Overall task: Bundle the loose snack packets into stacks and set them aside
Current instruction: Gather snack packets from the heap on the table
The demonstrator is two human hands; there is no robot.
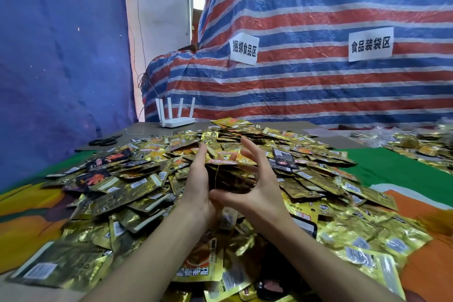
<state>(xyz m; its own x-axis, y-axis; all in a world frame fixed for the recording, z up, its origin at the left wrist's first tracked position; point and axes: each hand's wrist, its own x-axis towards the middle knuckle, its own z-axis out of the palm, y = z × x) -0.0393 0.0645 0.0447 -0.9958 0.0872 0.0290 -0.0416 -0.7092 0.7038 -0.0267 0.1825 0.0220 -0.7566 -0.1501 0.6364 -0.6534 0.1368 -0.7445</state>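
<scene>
The left hand (198, 180) presses flat against the stack of gold foil snack packets (231, 178) while the right hand (257, 186), fingers spread, cups its other side; best square the edges before binding.

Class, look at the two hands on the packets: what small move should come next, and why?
Probably square up the stack of packets: the left hand and right hand hold it between them over the loose heap, its edges uneven.

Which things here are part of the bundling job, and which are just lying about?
Job: left hand, right hand, stack of packets between them, loose packet pile.
Lying about: router, scissors, paper signs, striped tarp.
</scene>
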